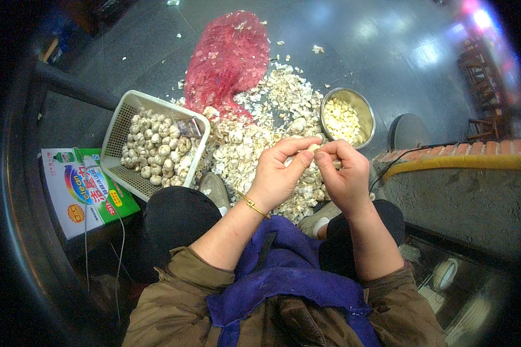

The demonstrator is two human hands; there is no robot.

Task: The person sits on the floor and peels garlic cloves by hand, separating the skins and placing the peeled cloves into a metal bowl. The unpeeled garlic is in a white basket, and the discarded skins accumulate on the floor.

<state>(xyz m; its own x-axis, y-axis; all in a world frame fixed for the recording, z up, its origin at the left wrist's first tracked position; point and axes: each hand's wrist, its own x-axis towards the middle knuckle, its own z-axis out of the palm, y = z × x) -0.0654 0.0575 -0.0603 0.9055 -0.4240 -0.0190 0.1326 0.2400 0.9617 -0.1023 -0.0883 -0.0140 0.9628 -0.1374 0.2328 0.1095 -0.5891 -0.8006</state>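
Note:
Both hands meet in front of me, above a heap of garlic skins. My left hand pinches a pale garlic clove between thumb and forefinger. The fingertips of my right hand close on the same clove from the other side; the fingers hide most of it. Beyond the right hand, a round metal bowl holds peeled cloves. To the left stands a pale plastic basket with whole garlic bulbs and a small dark packet in it.
A red mesh bag lies on the dark tiled floor behind the skins. At left is a white and green box with a thin cord. A brick-topped ledge with a yellow pipe runs along the right. My shoes touch the heap.

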